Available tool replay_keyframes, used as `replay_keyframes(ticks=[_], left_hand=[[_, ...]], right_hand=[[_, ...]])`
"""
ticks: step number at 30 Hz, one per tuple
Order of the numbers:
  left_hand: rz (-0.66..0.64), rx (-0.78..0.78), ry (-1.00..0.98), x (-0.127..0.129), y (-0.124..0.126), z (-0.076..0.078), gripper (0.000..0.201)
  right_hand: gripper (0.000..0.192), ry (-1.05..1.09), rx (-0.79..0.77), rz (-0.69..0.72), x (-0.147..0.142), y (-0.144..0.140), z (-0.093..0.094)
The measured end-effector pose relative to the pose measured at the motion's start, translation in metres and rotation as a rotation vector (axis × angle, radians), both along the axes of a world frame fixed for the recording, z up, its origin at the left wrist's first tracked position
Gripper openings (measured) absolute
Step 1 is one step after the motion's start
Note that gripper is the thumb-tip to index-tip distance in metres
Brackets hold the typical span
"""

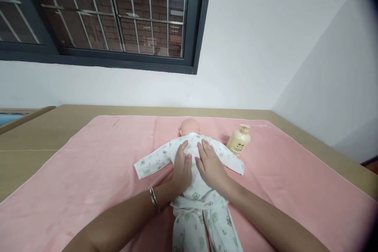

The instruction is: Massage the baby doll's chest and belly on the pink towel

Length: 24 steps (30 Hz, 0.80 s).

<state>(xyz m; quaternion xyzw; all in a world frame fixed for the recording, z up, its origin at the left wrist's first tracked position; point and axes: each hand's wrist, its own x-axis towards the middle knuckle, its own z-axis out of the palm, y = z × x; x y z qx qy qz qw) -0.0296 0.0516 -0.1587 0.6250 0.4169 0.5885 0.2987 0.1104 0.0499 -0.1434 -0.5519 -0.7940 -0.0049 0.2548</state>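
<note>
A baby doll (190,126) in a white printed suit lies face down on a pink towel (94,173), head away from me, arms spread sideways. My left hand (182,167) rests flat on the left side of the doll's back, fingers together and pointing toward the head. My right hand (209,163) lies flat beside it on the right side of the back. Neither hand grips anything. A bangle sits on my left wrist.
A cream pump bottle (239,140) stands on the towel just right of the doll's shoulder. The towel covers a tan table (32,138) set against a white wall, with a barred window above. The table's right edge runs near a side wall.
</note>
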Motion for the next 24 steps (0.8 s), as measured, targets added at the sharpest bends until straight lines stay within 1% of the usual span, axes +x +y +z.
replay_keyframes(ticks=[1,2,4,6,7,8,9,11,15,17,21,24], left_hand=[[0.004,0.009,0.002,0.0,0.001,-0.001,0.041],[0.01,0.02,0.001,0.001,0.001,-0.002,0.041],[0.014,0.035,0.001,0.001,0.002,-0.003,0.041],[0.011,0.042,-0.002,0.002,0.003,-0.003,0.042],[0.008,0.042,-0.004,0.002,0.003,-0.003,0.043],[0.004,0.04,-0.009,0.002,0.002,-0.002,0.043],[-0.002,0.037,-0.013,0.002,0.002,-0.001,0.043],[-0.015,0.023,-0.011,0.001,0.0,0.002,0.044],[-0.022,-0.023,-0.007,0.0,-0.004,0.005,0.043],[-0.026,-0.029,-0.011,0.0,-0.005,0.006,0.043],[-0.037,-0.029,0.007,-0.001,-0.005,0.005,0.044],[-0.028,-0.025,0.032,-0.001,-0.003,0.004,0.044]], right_hand=[[0.053,-0.029,0.026,0.037,-0.002,-0.005,0.001],[0.052,-0.062,0.052,0.107,-0.003,-0.008,0.004],[0.049,-0.119,0.095,0.324,-0.002,-0.006,0.013],[0.047,-0.137,0.1,0.523,0.001,0.003,0.024],[0.045,-0.13,0.087,0.574,0.003,0.009,0.028],[0.044,-0.11,0.07,0.579,0.004,0.014,0.03],[0.043,-0.084,0.054,0.543,0.005,0.019,0.031],[0.044,-0.038,0.026,0.421,0.004,0.024,0.028],[0.057,0.023,-0.008,0.145,0.0,0.022,0.015],[0.061,0.043,-0.039,0.041,-0.001,0.02,0.012],[0.063,0.061,-0.115,-0.045,0.002,0.022,0.015],[0.066,0.029,-0.114,-0.106,0.002,0.019,0.017]])
